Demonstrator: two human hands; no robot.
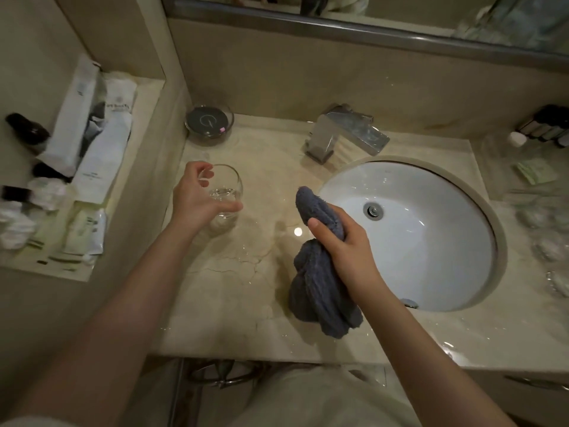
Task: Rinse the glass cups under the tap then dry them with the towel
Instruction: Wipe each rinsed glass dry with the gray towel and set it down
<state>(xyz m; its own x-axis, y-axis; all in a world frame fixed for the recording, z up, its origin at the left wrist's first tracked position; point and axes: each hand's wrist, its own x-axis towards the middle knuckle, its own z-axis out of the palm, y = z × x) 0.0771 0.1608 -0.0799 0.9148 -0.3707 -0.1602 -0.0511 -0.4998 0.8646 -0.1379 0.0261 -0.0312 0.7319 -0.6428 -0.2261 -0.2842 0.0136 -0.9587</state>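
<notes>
We are standing at a beige marble vanity counter [240, 303], wet in patches, with a mirror [400, 13] along the far wall and a recessed shelf [101, 229] of toiletry packets on the left. The white sink basin [431, 241] sits to the right, its square chrome tap [345, 132] at the far edge; we see no water running from it. A small round glass dish [209, 123] stands at the far left of the counter.

Our right hand [341, 238] is wrapped around a bunched dark blue towel [320, 291], thumb across the top, holding it just left of the basin with its tail hanging toward the near edge. Our left hand [200, 195] curls round a stemless glass cup [226, 192] from the side, over the left part of the counter; whether its base touches the marble we cannot tell.

We judge this cup is past rinsing and at or just after drying, since towel and cup are both in hand and well apart from the tap. No other cup shows clearly; the blurred clear items at far right might be more, so some rinsing may remain.
</notes>
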